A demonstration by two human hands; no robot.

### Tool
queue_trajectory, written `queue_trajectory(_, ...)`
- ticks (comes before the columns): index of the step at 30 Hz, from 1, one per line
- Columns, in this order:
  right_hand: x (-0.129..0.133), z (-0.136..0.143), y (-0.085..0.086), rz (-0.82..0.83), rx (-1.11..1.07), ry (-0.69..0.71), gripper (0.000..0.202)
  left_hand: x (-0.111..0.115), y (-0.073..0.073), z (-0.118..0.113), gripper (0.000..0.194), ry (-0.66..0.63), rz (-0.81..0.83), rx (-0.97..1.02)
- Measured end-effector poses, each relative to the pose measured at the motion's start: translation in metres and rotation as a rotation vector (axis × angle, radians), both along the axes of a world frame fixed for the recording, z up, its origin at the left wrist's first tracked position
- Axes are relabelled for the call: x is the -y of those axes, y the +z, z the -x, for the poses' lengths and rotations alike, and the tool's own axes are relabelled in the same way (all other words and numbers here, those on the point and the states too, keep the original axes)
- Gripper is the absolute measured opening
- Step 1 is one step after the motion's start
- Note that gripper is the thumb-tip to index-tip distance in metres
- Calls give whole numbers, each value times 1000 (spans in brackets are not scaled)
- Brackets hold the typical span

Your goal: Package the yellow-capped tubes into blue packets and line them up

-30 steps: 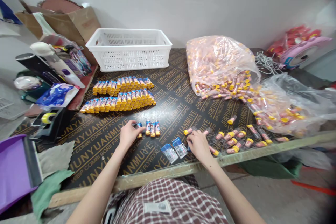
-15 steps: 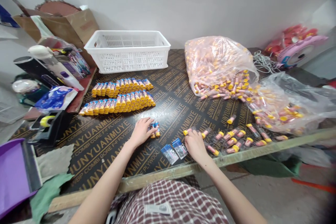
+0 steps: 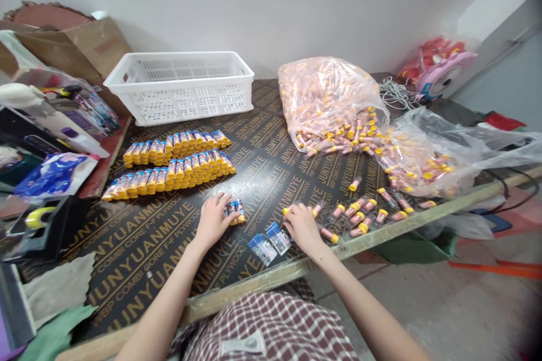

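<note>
Fingers and thumb of my left hand (image 3: 213, 221) are closed around a small group of labelled tubes (image 3: 240, 211) with blue and yellow ends, standing on the table. The hand partly covers them. My right hand (image 3: 302, 228) bends its fingers over a yellow-capped tube (image 3: 285, 211), whose cap peeks out at the fingertips. Just left of that hand lie two flat blue-topped printed labels (image 3: 278, 238), side by side. To its right, several loose clear tubes (image 3: 356, 218) with yellow caps and pink contents are scattered. Farther back, labelled tubes (image 3: 169, 176) stand in two dense slanting rows.
A white plastic basket (image 3: 190, 96) stands against the wall. At the back right, a large clear bag (image 3: 330, 90) spills pink tubes beside another bag (image 3: 427, 152). A tape dispenser (image 3: 40, 225) sits at left; the wooden table edge (image 3: 254, 284) runs in front.
The view has turned right, so the table's contents appear farther left. Both hands keep nearly the same places on the table, by the labelled tubes and the yellow-capped tube.
</note>
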State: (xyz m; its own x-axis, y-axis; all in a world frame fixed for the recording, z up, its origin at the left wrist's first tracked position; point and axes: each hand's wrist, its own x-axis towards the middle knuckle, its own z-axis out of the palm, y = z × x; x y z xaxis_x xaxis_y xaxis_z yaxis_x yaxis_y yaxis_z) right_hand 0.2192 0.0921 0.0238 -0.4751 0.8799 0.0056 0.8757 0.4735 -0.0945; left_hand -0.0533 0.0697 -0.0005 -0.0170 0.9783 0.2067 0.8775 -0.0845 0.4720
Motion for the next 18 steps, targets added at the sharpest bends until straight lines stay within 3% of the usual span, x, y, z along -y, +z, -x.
queue_trajectory(5,-6,16,-9,0,26,70,20,27,27,-17,33,222,-156,134)
queue_trajectory(7,-7,19,-11,-5,28,84,22,42,32,-29,31,286,-132,236)
queue_trajectory(12,-3,21,-4,-13,-26,74,21,66,17,-62,29,104,192,286)
queue_trajectory(15,-7,-2,15,-52,-88,-42,16,71,5,-72,33,83,318,181)
queue_trajectory(18,-21,-68,38,-159,-136,-330,15,69,-5,-71,40,116,363,134)
